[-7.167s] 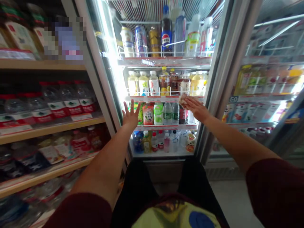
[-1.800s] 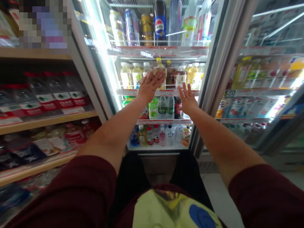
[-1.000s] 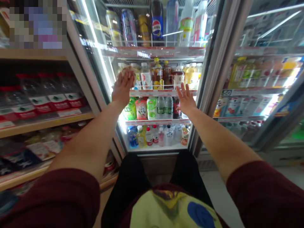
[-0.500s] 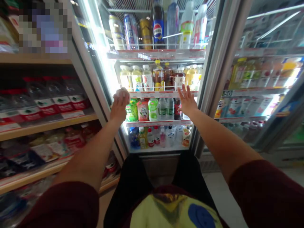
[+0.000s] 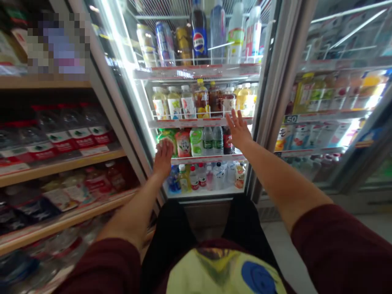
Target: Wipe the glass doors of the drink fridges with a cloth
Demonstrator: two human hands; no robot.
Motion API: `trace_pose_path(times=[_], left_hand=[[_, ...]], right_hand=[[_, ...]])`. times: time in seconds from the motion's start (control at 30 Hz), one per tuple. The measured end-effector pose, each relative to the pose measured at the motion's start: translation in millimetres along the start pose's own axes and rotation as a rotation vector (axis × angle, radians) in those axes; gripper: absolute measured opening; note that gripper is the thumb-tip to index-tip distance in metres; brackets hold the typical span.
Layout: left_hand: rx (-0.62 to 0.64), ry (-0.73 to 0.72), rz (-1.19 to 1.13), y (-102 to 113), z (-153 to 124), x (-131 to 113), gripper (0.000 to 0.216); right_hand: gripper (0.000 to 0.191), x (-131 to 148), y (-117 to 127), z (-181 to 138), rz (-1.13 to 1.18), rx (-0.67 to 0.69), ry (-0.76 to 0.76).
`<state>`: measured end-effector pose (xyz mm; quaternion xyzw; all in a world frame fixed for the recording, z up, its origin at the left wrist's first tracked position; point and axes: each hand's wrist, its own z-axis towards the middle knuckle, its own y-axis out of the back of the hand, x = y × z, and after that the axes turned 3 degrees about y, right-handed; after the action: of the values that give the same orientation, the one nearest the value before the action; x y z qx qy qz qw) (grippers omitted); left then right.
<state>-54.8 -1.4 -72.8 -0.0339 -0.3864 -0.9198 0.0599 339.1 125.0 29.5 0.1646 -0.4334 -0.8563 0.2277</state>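
My left hand [image 5: 164,158] is held over the lower left part of the glass front of a lit drinks cooler. A pale crumpled cloth [image 5: 168,141] is under its fingers, mostly hidden and blurred. Behind it stand a green pack [image 5: 175,152] and a red pack [image 5: 183,143]. My right hand [image 5: 240,132] has its fingers spread and holds nothing. It appears flat against the glass on the right, in front of a dark bottle [image 5: 227,141] with a red label.
Wooden shelves [image 5: 113,156] with red-labelled water bottles [image 5: 65,136] stand at the left. A metal door frame [image 5: 277,77] divides this cooler from another stocked one at the right. My black-clad knees [image 5: 170,222] are close to the cooler's base.
My left hand has moved down and slightly right with the cloth, from the level of the shelf edge to in front of the packs. My right hand has stayed nearly in place.
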Motion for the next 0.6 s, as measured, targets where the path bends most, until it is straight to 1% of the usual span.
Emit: trace_pose_path(times=[0.03,0.07,0.1,0.13,0.17,0.2,0.27,0.3,0.33,0.37,0.4,0.47,0.53,0.57,0.6], left_hand=[[0.029,0.02,0.004,-14,-22,-15,0.098],[0.046,0.03,0.004,-25,-38,-25,0.091],[0.058,0.044,-0.006,-32,-46,-30,0.087],[0.063,0.037,-0.014,-33,-45,-28,0.084],[0.053,0.036,-0.029,-28,-36,-21,0.084],[0.034,0.039,-0.043,-20,-21,-11,0.085],[-0.043,0.053,-0.089,-1,16,11,0.089],[-0.072,0.066,-0.092,7,33,18,0.089],[-0.084,0.067,-0.094,12,43,20,0.089],[-0.086,0.065,-0.093,14,47,17,0.087],[-0.066,0.05,-0.091,11,43,9,0.084],[0.017,-0.02,-0.089,-2,19,-17,0.079],[0.157,-0.158,-0.06,-19,-10,-43,0.078],[0.174,-0.187,-0.039,-24,-18,-51,0.078],[0.184,-0.219,-0.026,-27,-19,-56,0.078]], right_hand=[[0.132,-1,-2,0,0.01,-0.01,0.012],[0.131,-2,-3,1,0.017,-0.012,0.016],[0.131,-3,-4,1,0.02,-0.007,0.015],[0.131,-3,-4,1,0.021,-0.002,0.013],[0.131,-4,-4,1,0.021,-0.002,0.013],[0.131,-4,-3,1,0.022,-0.005,0.011],[0.132,-3,-1,0,0.019,-0.005,0.002],[0.133,-1,0,0,0.013,0.0,-0.005],[0.134,0,2,-1,0.007,0.008,-0.012],[0.134,2,3,-1,0.001,0.017,-0.02],[0.133,4,4,-2,0.0,0.024,-0.028],[0.129,7,7,-3,0.013,0.021,-0.04],[0.127,9,10,-4,0.023,0.022,-0.044],[0.128,9,11,-4,0.022,0.026,-0.043],[0.129,9,11,-5,0.018,0.028,-0.038]])
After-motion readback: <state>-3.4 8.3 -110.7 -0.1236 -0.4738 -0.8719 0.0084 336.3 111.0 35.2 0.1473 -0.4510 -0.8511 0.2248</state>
